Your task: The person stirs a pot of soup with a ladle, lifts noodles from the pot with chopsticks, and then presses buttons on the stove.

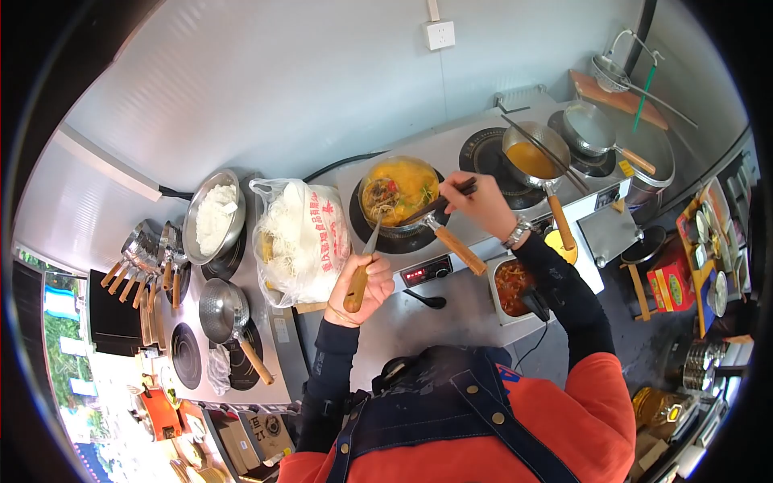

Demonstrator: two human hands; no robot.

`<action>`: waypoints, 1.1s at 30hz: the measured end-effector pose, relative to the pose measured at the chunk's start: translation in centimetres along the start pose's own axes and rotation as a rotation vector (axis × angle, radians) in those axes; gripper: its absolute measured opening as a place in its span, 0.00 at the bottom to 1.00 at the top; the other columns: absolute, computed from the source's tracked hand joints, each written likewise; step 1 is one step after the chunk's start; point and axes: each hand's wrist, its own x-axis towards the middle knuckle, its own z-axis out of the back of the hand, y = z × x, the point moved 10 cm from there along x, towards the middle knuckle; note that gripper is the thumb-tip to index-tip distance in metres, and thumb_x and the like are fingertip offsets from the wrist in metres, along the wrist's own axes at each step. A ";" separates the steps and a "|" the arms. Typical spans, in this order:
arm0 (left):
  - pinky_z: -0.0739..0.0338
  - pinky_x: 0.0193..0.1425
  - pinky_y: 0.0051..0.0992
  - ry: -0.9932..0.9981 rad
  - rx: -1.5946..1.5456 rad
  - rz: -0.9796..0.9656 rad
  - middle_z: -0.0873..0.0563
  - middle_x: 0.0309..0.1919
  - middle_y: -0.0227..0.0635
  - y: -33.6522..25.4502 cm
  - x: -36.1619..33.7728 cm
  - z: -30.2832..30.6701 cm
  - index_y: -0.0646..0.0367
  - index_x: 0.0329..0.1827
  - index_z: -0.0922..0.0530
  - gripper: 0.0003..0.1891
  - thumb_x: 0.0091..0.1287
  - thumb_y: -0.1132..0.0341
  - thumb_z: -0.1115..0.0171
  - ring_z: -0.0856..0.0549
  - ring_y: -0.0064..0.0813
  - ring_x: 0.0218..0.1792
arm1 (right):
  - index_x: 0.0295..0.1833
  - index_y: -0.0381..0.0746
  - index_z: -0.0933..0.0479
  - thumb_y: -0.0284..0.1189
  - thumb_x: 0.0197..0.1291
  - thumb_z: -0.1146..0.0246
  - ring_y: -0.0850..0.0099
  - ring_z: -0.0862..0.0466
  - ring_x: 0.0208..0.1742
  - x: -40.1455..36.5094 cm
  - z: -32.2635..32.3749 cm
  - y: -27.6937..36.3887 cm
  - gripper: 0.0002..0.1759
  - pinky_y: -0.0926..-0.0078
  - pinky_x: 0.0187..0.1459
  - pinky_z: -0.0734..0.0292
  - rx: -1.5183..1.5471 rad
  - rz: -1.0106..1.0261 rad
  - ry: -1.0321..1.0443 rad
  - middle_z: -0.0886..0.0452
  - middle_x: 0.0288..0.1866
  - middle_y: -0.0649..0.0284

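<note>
Yellow soup with greens and a red bit fills a hammered metal saucepan (455, 251), which sits on an induction burner. My left hand (359, 288) is closed around the wooden handle of a metal utensil (372, 240). Its far end dips into the soup beside a dark clump of food (382, 196), so its shape is hidden. My right hand (488, 211) grips dark chopsticks (427, 211), whose tips reach into the same pan. Just left of the pan stands a plastic bag of white noodles (302, 241) with red print.
A second saucepan (531, 157) with orange liquid has long chopsticks across it. Farther right is another pan (592, 129). A bowl of white food (216, 217), an unused pan (224, 310) and stacked pans (141, 245) are left. A red stew tray (513, 286) lies under my right forearm.
</note>
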 end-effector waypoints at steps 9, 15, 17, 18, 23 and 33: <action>0.32 0.38 0.22 -0.028 0.032 -0.023 0.31 0.24 0.23 -0.4 0.5 0.6 0.59 0.35 0.29 0.05 0.67 0.67 0.48 0.31 0.19 0.27 | 0.38 0.36 0.23 0.26 0.59 0.36 0.63 0.22 0.24 -2.0 -2.1 -0.9 0.05 0.73 0.27 0.29 -0.181 0.265 0.001 0.22 0.30 0.60; 0.31 0.39 0.22 -0.007 0.009 -0.013 0.30 0.24 0.22 -0.2 0.4 0.5 0.60 0.36 0.28 0.06 0.67 0.68 0.49 0.30 0.17 0.26 | 0.38 0.38 0.22 0.26 0.58 0.36 0.61 0.22 0.25 -2.0 -0.4 -1.0 0.04 0.72 0.28 0.27 -0.226 0.281 -0.117 0.22 0.31 0.60; 0.31 0.39 0.22 -0.010 0.022 -0.015 0.30 0.24 0.22 -0.2 0.4 0.7 0.60 0.36 0.29 0.06 0.67 0.68 0.49 0.30 0.17 0.26 | 0.37 0.37 0.22 0.26 0.58 0.35 0.62 0.22 0.25 -2.0 -0.8 -1.5 0.04 0.72 0.28 0.27 -0.245 0.269 -0.074 0.21 0.31 0.60; 0.31 0.39 0.22 -0.015 0.035 -0.019 0.30 0.24 0.22 -0.3 0.5 0.7 0.60 0.36 0.29 0.05 0.67 0.67 0.49 0.30 0.17 0.26 | 0.37 0.37 0.23 0.26 0.58 0.35 0.62 0.21 0.26 -1.9 -1.2 -1.8 0.05 0.73 0.27 0.27 -0.263 0.259 -0.029 0.21 0.30 0.60; 0.31 0.39 0.22 -0.014 0.027 -0.021 0.30 0.24 0.22 -0.4 0.2 0.5 0.60 0.36 0.29 0.05 0.67 0.67 0.49 0.30 0.17 0.26 | 0.34 0.35 0.24 0.27 0.61 0.38 0.70 0.21 0.23 -0.3 2.8 0.0 0.07 0.75 0.26 0.28 -0.137 0.225 -0.158 0.23 0.25 0.60; 0.31 0.39 0.22 -0.027 0.016 -0.006 0.31 0.24 0.23 -0.2 0.2 0.7 0.58 0.36 0.29 0.05 0.66 0.67 0.48 0.31 0.18 0.27 | 0.30 0.34 0.22 0.30 0.62 0.39 0.72 0.18 0.24 2.2 2.5 -4.7 0.11 0.78 0.26 0.27 -0.130 0.076 -0.116 0.21 0.25 0.61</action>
